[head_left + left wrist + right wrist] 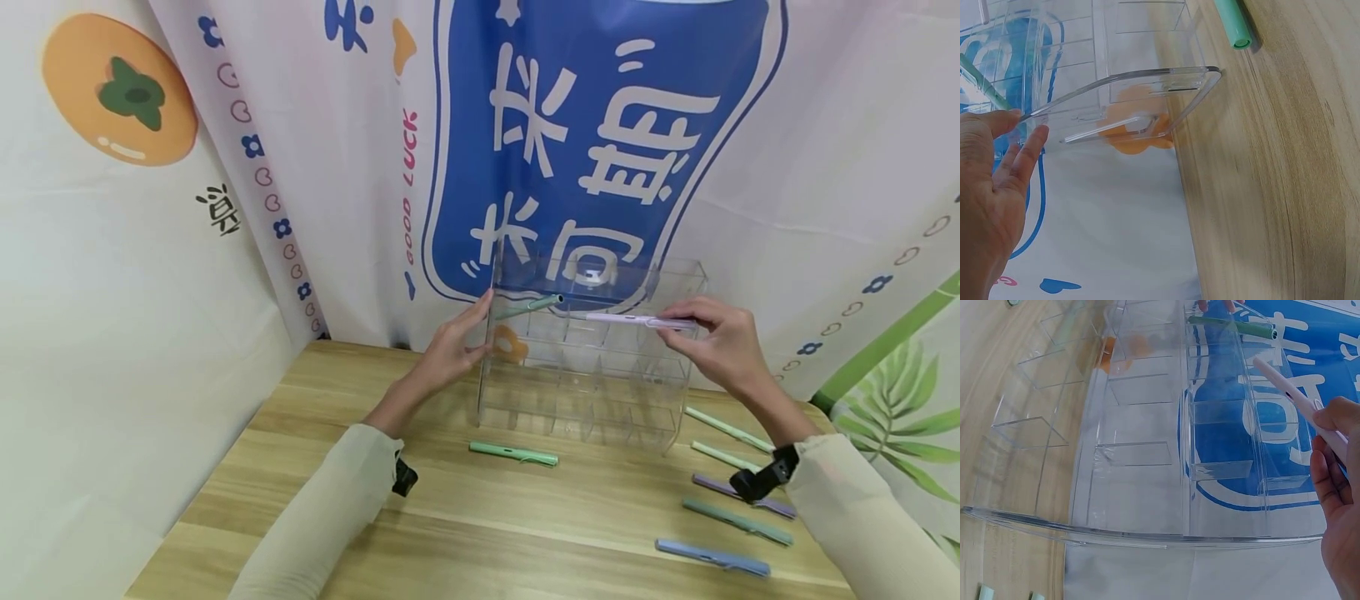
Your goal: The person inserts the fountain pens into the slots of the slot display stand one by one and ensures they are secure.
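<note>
A clear tiered organizer (577, 406) with small compartments stands upright at the back of the table. My left hand (447, 346) holds its left side, the panel's edge running between thumb and fingers in the left wrist view. My right hand (716, 337) pinches a lavender pen (618, 318) by one end, at the right of the upper tiers. The pen lies nearly level in the head view, its free end pointing left over the organizer. A dark green pen (531, 307) rests slanted in an upper left compartment. A bright green pen (513, 453) lies before the organizer.
On the table's right lie two pale green pens (727, 429), a purple pen (776, 505), a grey-green pen (738, 522) and a blue pen (712, 557). A printed cloth (360, 208) hangs right behind the wooden table (420, 542).
</note>
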Motion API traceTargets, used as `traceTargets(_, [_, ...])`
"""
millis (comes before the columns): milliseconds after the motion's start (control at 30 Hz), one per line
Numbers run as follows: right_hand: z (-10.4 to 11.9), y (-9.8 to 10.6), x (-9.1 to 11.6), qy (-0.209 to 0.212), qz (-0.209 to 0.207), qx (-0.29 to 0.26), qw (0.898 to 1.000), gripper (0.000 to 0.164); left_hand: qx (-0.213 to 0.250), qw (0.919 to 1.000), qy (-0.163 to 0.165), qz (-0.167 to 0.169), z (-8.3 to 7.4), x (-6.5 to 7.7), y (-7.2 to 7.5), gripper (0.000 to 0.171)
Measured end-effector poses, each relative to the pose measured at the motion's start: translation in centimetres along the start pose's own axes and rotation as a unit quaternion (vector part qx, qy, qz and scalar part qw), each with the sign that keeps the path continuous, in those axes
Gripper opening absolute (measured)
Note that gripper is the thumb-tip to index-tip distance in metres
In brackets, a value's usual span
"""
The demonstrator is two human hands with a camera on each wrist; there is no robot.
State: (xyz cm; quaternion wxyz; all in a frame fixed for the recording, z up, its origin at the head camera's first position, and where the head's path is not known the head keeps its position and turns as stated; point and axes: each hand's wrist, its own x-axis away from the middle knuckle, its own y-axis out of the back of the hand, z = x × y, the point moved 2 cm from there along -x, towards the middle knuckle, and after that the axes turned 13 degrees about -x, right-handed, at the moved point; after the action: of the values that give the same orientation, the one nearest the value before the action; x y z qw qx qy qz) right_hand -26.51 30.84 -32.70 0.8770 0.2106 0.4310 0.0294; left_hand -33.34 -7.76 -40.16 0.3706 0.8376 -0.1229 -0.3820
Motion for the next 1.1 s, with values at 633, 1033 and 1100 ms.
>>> traceTargets(633, [-1.3,-1.4,-2.0,-0.018,-0.002,0.040,0.999,0.017,-0.007,0.9999,-0.009,-0.008,0.0,0.1,-0.1,0.091])
traceTargets(1033, [-2.0,-2.9,-2.7,-0.014,0.017,0.060,0.998,0.017,-0.003,1.0000,-0.002,-0.003,0.1,0.1,-0.1,0.089])
traceTargets(1100, [-2.0,-3.2,-2.7,-0.023,0.021,0.061,0.998,0.015,-0.005,1.0000,-0.001,-0.002,0.1,0.1,-0.1,0.091])
